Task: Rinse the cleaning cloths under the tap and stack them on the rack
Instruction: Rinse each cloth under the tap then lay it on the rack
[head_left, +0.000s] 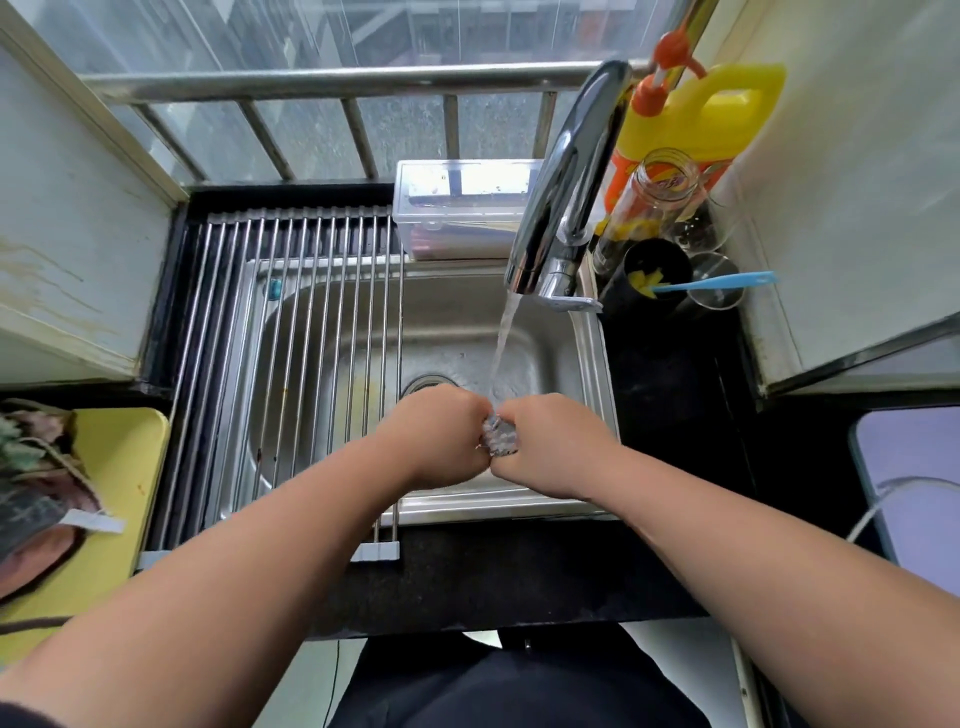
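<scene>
Grey crumpled wet cloth: grips it with tightly curled fingers of left hand and right hand, under water from curved chrome tap.

Noted mirror-glossy chromed metal on the tap; duller brushed steel in the sink; smooth shiny metal rods on the rack; wet, glistening cloth; clear glossy plastic box; matt dark speckled countertop.

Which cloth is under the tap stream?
The bunched cloth gripped between the left hand and right hand over the sink. The other cloths lie piled on the yellow board at far left, away from the water.
</scene>
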